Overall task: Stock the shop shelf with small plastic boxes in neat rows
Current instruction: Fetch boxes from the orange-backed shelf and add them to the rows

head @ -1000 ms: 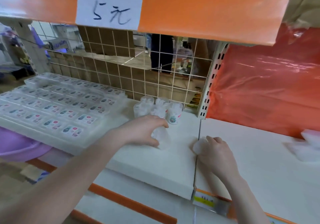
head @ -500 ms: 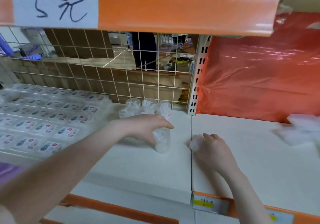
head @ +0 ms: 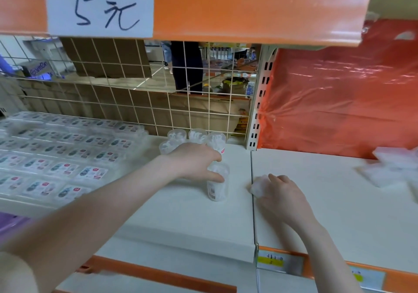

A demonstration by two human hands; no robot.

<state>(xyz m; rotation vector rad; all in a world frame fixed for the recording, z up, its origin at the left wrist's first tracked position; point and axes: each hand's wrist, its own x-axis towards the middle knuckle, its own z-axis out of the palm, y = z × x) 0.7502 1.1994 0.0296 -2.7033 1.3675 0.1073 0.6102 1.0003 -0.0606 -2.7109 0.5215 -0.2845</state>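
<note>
- Fingers (head: 212,157) and thumb of the left hand (head: 194,161) curl round the top of a clear cylindrical box (head: 217,183), which stands upright on the white shelf (head: 181,213), near its right edge.
- Right hand (head: 280,193): fingers curled over a small clear box (head: 256,187), pressing it to the shelf just right of the seam between the two shelf boards.
- Cluster of like clear boxes (head: 196,135), upright at the far edge of the shelf, directly behind the left hand and against the wire grid back (head: 135,102).
- Flat labelled packs (head: 56,154), in rows over the left part of the shelf.
- Red plastic sheet (head: 339,93), far right, behind the neighbouring board; blurred white items (head: 393,168) lie before it.
- Handwritten price sign (head: 100,7) reading "5元", on the orange rail (head: 248,7) overhead.
- Yellow price tag (head: 274,262), near edge, below the seam.
</note>
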